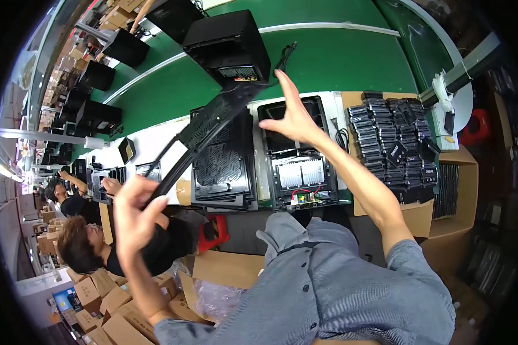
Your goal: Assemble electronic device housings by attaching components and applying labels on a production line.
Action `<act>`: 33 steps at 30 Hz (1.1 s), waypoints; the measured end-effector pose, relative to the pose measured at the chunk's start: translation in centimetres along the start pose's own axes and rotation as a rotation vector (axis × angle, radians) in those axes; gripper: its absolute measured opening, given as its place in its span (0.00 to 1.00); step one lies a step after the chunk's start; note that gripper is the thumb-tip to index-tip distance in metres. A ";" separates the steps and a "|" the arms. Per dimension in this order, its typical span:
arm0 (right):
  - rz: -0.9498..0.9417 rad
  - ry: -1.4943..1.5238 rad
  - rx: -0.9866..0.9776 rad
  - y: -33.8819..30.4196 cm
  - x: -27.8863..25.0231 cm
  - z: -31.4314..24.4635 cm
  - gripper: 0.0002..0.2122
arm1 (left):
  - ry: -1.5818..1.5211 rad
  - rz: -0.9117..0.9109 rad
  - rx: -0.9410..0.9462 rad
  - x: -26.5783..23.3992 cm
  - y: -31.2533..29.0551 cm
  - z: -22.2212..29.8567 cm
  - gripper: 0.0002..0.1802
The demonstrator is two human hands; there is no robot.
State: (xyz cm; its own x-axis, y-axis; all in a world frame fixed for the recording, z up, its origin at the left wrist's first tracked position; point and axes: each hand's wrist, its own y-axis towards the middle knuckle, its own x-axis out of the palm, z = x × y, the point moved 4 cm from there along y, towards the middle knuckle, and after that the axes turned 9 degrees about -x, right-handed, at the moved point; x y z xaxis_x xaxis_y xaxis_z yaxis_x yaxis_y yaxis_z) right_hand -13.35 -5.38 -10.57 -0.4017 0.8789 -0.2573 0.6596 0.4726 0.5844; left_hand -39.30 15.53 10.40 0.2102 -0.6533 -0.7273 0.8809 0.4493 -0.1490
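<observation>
My left hand is closed round the near end of a black plastic panel, which is tilted and raised over the bench, partly blurred. Near the panel's far end, my right hand has its thumb and fingers spread, holding nothing. Under my right hand lies an open black housing with silver metal plates, a small circuit board and red wires. Left of it is a stack of black patterned panels. Beyond the raised panel stands a black box-shaped housing, with a power cable at its right.
Small black packaged parts are piled on cardboard at the right, with an open carton beside them. A green conveyor runs behind, carrying more black housings leftward. Co-workers sit at the left, near a red stool.
</observation>
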 end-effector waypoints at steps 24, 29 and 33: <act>0.441 0.450 1.159 -30.6 -1.8 -7.5 0.20 | 0.287 -0.048 0.654 30.4 24.6 -2.2 0.13; 0.418 0.582 1.296 -30.5 0.2 -6.8 0.19 | 0.212 -0.082 0.641 31.1 25.5 -4.5 0.14; 0.347 0.655 1.380 -30.4 0.7 -6.8 0.21 | 0.276 -0.095 0.602 31.4 26.1 -3.9 0.14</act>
State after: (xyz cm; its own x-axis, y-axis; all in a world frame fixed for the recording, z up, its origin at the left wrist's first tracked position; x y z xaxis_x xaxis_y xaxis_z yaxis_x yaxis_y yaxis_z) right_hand -38.00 -19.62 -23.27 -0.0662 0.9463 0.3163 0.6773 0.2754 -0.6822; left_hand -11.40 9.16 -18.95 0.0741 -0.4576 -0.8861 0.9900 -0.0734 0.1207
